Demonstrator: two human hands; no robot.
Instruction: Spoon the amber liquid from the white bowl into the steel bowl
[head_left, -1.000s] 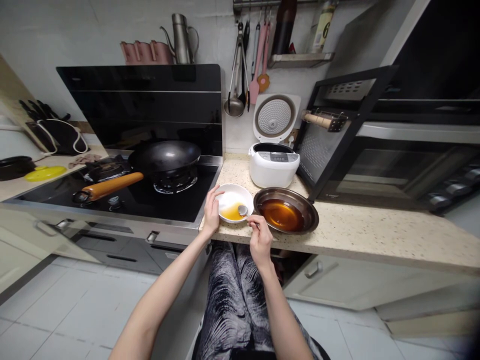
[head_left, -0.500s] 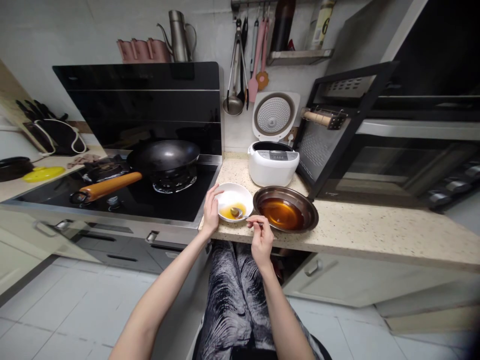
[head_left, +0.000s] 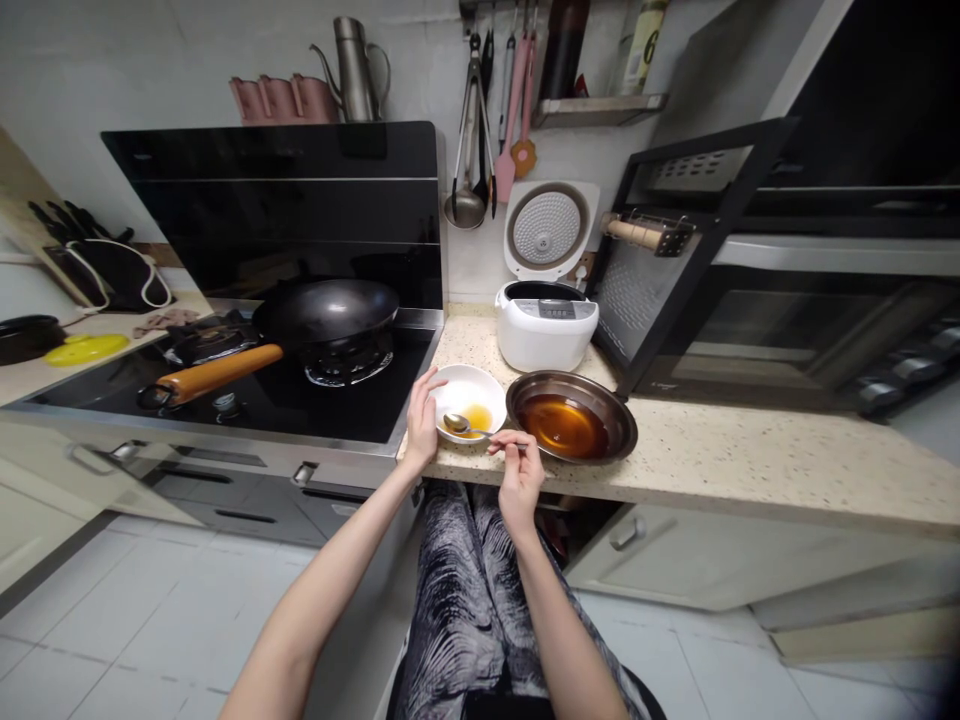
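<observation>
A white bowl (head_left: 474, 383) stands on the speckled counter with a little yellow liquid (head_left: 478, 416) in its bottom. My left hand (head_left: 422, 418) grips the bowl's left rim, tilting it slightly or merely steadying it; I cannot tell which. Pinched in my right hand (head_left: 520, 475) is the handle of a metal spoon (head_left: 457, 424), whose head lies inside the bowl at the left edge of the liquid. Just right of the bowl sits a dark metal basin (head_left: 628, 425) holding amber-brown liquid (head_left: 564, 424).
Behind the basin a white rice cooker (head_left: 546, 338) has its lid up. A black wok (head_left: 330, 310) with an orange-brown handle (head_left: 221, 375) rests on the stove to the left. An oven (head_left: 810, 335) and a black rack (head_left: 626, 305) border the counter's right side.
The spoon's head has moved left inside the bowl, and my right hand has shifted slightly left with it. My left hand stays at the bowl's rim.
</observation>
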